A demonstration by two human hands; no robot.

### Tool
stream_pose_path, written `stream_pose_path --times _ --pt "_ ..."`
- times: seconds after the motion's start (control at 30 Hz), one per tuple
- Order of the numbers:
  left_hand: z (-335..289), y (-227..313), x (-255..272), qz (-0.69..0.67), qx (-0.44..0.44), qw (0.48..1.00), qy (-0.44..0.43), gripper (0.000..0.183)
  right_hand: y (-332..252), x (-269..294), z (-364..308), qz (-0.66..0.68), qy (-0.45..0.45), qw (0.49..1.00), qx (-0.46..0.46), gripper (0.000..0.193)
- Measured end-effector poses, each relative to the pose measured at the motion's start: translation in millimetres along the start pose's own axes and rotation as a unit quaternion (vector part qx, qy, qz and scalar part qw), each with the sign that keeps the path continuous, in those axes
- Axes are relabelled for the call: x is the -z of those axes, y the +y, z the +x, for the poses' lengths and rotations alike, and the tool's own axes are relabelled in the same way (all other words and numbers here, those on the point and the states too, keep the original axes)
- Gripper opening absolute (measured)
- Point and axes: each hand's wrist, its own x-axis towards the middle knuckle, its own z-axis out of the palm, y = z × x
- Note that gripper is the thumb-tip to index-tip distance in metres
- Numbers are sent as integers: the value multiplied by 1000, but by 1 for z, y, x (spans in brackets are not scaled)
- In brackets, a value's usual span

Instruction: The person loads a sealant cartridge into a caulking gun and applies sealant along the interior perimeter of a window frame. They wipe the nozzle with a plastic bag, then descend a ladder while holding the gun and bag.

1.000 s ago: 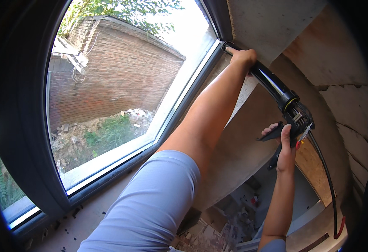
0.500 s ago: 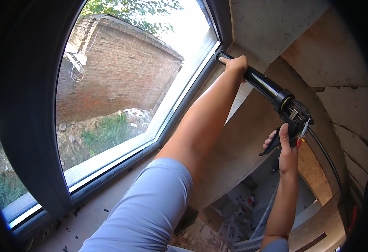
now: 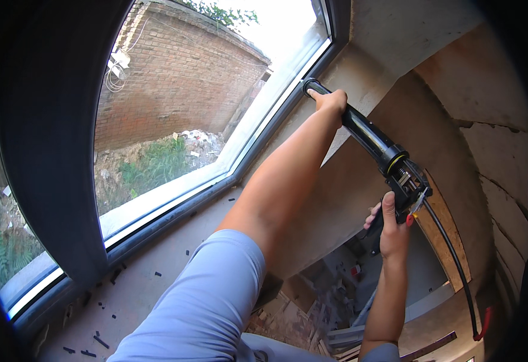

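Both hands are on the tool here: a long black caulking gun [image 3: 366, 134] slants across the upper right of the view, its ringed front end up by the window and its rear end lower and further right. The left hand [image 3: 331, 102] is wrapped around the barrel close to that front ring, thumb laid along toward it, the bare forearm stretching up from a pale grey-blue sleeve [image 3: 197, 289]. Down at the back, the right hand [image 3: 392, 232] is closed around the handle, thumb upright against the near side, fingertips curling out on the left; whether the trigger is pressed, I can't tell. The ring sits right against the dark window frame [image 3: 47, 139] in this view, though actual contact can't be made out. Just by the right thumb, a small red and yellow fitting [image 3: 412, 218], and a black hose [image 3: 442, 232] curving down from the rear to a red end piece [image 3: 486, 323]. It crosses in front of a tan board [image 3: 442, 208]. Through the glass there's a brick wall [image 3: 179, 84], with green grass [image 3: 155, 166] and rubble at its foot. And under the window, lower left, little black scraps [image 3: 115, 276] lie scattered over the pale sill [image 3: 143, 289].
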Motion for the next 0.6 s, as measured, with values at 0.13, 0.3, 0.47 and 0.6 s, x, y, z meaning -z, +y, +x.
stream_pose_path --times 0.13,0.3,0.47,0.6 --pt "-2 -7 4 -9 -9 1000 11 118 1 4 0 -8 -2 1000 -10 40" --pt "7 -21 4 -18 -51 998 40 118 14 9 4 -3 5 1000 -21 35" --pt "4 -33 14 0 -55 996 64 116 27 9 -2 -33 0 999 -11 34" --pt "-3 -47 31 -6 -37 998 50 116 51 12 -15 -49 -16 998 -18 33"
